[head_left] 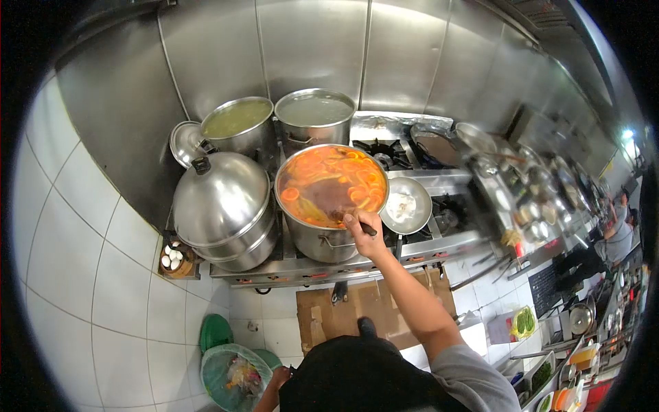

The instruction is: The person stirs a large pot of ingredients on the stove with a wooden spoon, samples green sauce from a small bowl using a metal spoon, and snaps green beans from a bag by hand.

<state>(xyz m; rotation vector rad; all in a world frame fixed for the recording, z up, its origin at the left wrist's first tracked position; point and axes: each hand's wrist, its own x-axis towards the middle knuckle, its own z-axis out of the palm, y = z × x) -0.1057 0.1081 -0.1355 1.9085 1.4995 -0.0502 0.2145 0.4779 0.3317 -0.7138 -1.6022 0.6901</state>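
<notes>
My right hand (pixel 364 233) is closed around the dark handle (pixel 369 229) of a stirring utensil at the near rim of a large steel stockpot (pixel 319 237). The utensil's head is down in the broth, so its kind cannot be made out. Orange-red broth (pixel 329 196) with round orange slices and pale long pieces fills the pot almost to the rim. Down by my waist, at the left side of my dark apron (pixel 350 378), is my left hand (pixel 280 376); its fingers are mostly hidden.
A domed steamer pot (pixel 223 199) stands left of the stockpot. Behind are two more pots, one with yellowish liquid (pixel 237 118), one with cloudy liquid (pixel 316 108). A frying pan (pixel 406 206) sits right. Eggs (pixel 171 257), a lined bin (pixel 233 378) and floor cardboard (pixel 405 302) are lower. A person (pixel 614 237) stands far right.
</notes>
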